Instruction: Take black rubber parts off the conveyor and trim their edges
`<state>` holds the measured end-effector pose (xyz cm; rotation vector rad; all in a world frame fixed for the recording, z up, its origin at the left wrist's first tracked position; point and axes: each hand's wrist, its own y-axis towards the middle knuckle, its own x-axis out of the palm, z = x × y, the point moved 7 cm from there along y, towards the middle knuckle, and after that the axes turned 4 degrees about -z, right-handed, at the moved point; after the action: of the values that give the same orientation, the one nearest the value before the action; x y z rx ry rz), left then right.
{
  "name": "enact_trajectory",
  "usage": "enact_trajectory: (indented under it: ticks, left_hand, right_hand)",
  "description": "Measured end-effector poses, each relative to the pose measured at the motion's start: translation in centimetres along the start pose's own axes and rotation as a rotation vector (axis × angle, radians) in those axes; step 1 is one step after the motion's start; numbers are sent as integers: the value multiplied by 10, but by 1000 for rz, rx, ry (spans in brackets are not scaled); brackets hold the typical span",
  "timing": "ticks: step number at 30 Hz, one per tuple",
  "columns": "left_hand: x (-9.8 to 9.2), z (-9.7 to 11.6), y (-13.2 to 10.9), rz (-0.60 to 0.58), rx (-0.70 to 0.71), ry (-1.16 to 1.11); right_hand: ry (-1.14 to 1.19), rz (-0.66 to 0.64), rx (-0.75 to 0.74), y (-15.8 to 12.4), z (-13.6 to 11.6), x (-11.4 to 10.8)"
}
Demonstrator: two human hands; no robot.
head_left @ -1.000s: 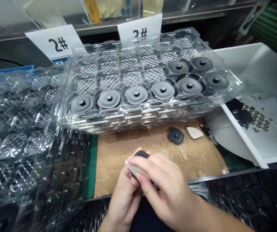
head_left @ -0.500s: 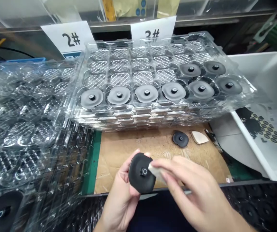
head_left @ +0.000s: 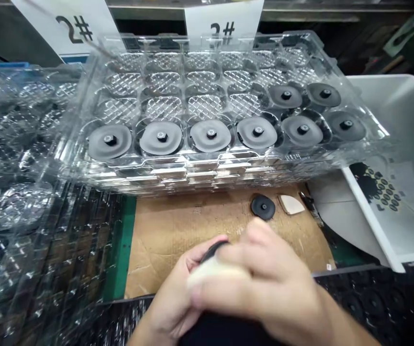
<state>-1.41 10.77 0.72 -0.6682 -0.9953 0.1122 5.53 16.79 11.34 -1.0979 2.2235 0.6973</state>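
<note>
My left hand is closed around a black disc part, of which only the top edge shows between my hands. My right hand lies over the disc, its fingers closed on a pale pad that is pressed against the disc; this hand is blurred by motion. Both hands hover above a sheet of brown cardboard. Beyond them stands a stack of clear plastic trays; the top tray's front row holds several grey discs.
A loose black disc and a pale wedge-shaped piece lie on the cardboard to the right. Clear trays are piled at left. A white bin sits at right. Signs "2#" and "3#" stand behind.
My right hand has moved left over the black disc with the pad, hiding the disc's face that showed half a second ago. The view has shifted slightly.
</note>
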Motion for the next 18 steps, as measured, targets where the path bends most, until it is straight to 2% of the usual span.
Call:
enact_trajectory:
  ticks: [3, 6, 9, 11, 13, 16, 18]
  left_hand:
    - [7, 5, 1, -112, -14, -72]
    - [5, 6, -1, -152, -17, -125]
    - [-3, 5, -1, -178, 17, -162]
    - [-7, 4, -1, -199, 35, -189]
    - [-7, 3, -1, -217, 38, -199]
    - [-1, 4, -3, -226, 31, -177]
    - [4, 4, -4, -206, 8, -137]
  right_hand:
    - [73, 155, 262, -14, 40, -1]
    - [137, 239, 501, -42, 81, 22]
    - [155, 144, 510, -63, 100, 61]
    - [152, 88, 484, -68, 104, 75]
    - [140, 85, 488, -65, 100, 68]
    - [74, 179, 466, -46, 73, 27]
    - [-7, 177, 268, -23, 38, 4]
